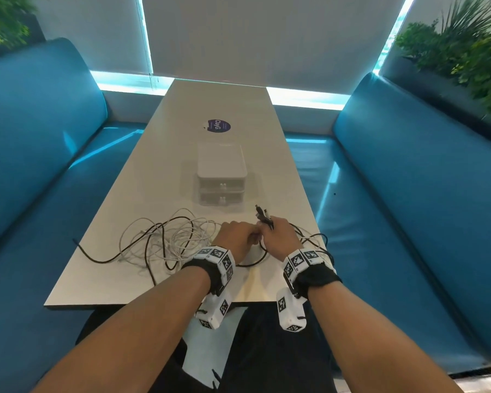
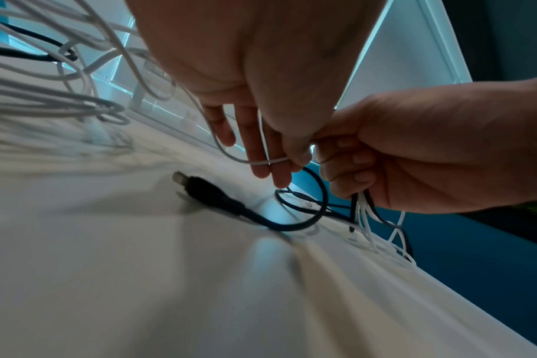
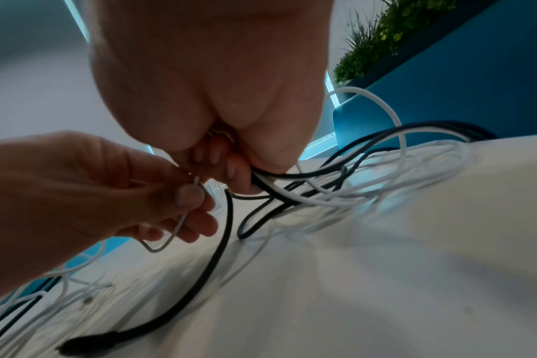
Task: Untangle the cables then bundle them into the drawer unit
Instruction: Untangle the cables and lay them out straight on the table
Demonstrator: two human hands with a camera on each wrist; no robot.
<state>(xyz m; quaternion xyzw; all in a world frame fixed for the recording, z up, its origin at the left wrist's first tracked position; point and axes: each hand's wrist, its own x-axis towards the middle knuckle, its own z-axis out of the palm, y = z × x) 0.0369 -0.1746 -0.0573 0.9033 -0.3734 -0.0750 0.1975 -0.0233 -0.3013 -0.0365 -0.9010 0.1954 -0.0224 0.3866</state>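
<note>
A tangle of white and black cables (image 1: 165, 239) lies on the near part of the table (image 1: 142, 290), left of my hands. My right hand (image 1: 275, 234) grips a bunch of black and white cables (image 3: 295, 191), with the plug ends (image 1: 262, 215) sticking up out of the fist. My left hand (image 1: 236, 236) meets it and pinches a thin white cable (image 2: 261, 161) between thumb and fingers. A black USB plug (image 2: 200, 189) lies on the table below the hands. The small white drawer unit (image 1: 221, 177) stands behind, both drawers closed.
Blue padded benches (image 1: 40, 154) run along both sides of the table. A round dark sticker (image 1: 218, 126) sits beyond the drawer unit. Plants (image 1: 462, 49) stand behind the right bench. Black cable loops (image 1: 315, 239) spill toward the right table edge.
</note>
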